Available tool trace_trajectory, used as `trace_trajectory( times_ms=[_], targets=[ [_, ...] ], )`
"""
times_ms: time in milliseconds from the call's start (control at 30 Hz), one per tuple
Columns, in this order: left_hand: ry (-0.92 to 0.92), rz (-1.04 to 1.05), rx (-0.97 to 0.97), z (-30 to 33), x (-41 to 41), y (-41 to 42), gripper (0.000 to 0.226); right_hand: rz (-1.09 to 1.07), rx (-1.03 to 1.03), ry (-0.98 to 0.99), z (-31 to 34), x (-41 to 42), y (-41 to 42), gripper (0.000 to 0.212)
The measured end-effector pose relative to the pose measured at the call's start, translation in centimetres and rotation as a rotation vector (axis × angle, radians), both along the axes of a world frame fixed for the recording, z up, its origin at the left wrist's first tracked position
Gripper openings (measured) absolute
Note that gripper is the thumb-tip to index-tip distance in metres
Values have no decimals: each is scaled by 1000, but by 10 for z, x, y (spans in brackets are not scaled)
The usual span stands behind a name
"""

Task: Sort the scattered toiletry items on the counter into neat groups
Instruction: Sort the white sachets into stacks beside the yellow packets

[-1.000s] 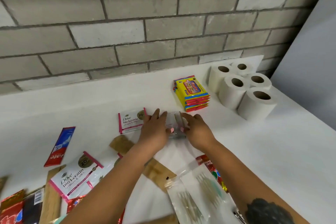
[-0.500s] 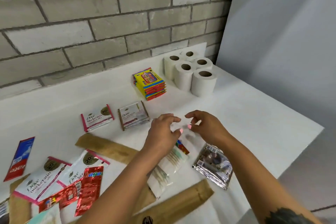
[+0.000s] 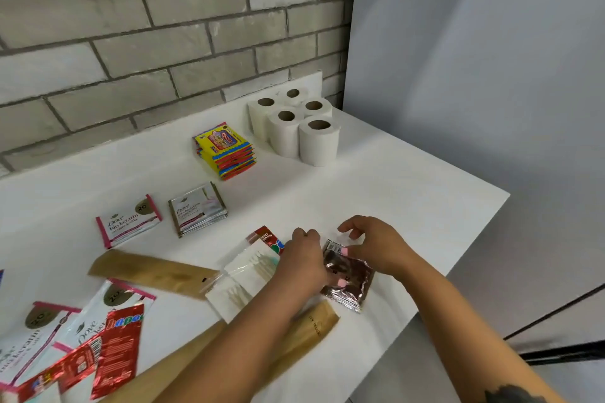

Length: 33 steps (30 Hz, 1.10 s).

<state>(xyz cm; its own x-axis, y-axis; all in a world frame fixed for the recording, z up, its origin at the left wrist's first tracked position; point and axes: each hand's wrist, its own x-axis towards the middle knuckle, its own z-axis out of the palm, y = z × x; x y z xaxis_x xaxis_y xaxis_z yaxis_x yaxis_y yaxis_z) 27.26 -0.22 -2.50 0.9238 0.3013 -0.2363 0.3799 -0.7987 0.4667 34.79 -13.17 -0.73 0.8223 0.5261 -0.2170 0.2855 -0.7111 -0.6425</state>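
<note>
Both hands down on the silver foil packets (image 3: 348, 278) near the front right edge of the surface (image 3: 409, 206): left hand (image 3: 302, 260) curled over their left side, fingers pressing or gripping, hard to tell which; right hand (image 3: 376, 247) pinching the top corner by the barcode, thumb and fingertips on the foil. Looks like squaring up a small stack, so a group in the making, not yet set down neatly.

Nearest the camera, plenty still unsorted. Red sachets (image 3: 108, 353) lying across white shampoo sachets (image 3: 42, 337) at the lower left, overlapping and askew. Brown paper sleeves, one (image 3: 150, 271) left of the hands and another (image 3: 304, 330) under the left forearm, at different angles. Clear bags of cotton swabs (image 3: 242, 285) just beside the left hand, with a red packet (image 3: 266, 237) poking out behind them.

Further back, finished work by the look of it. One pink-edged shampoo sachet (image 3: 129, 221) alone, then a tidy stack of brown-edged sachets (image 3: 198, 209). Beyond, a squared stack of yellow packets (image 3: 226, 150). Farthest, five toilet rolls (image 3: 294, 121) standing upright and touching, against the brick wall (image 3: 163, 26).

Roughly halfway, at a guess: back row grouped, front clutter still to split by kind.
</note>
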Motion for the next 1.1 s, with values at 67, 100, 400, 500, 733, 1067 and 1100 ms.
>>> trace_trajectory(
  times_ms=[67, 100, 400, 500, 733, 1067, 1100],
  targets=[
    [24, 40, -17, 2, 3, -4, 80, -11, 5, 11, -3, 0, -2, 36],
    [43, 59, -37, 2, 5, -5, 80, -18, 11, 14, -4, 0, -3, 35],
    [-130, 32, -424, 8, 7, 14, 21, -223, 253, 42, 7, 8, -13, 44],
    [-367, 36, -519, 12, 7, 22, 30, -296, 387, 226, 13, 10, -13, 45],
    [-656, 176, -550, 13, 1, 32, 49, -74, 561, 723, 14, 8, 9, 27],
    [-600, 361, -825, 4, -15, 63, 20, -97, 688, 608, 17, 18, 37, 28],
    [-549, 361, -869, 4, -18, 65, 24, -101, 692, 608, 16, 17, 43, 30]
  ],
)
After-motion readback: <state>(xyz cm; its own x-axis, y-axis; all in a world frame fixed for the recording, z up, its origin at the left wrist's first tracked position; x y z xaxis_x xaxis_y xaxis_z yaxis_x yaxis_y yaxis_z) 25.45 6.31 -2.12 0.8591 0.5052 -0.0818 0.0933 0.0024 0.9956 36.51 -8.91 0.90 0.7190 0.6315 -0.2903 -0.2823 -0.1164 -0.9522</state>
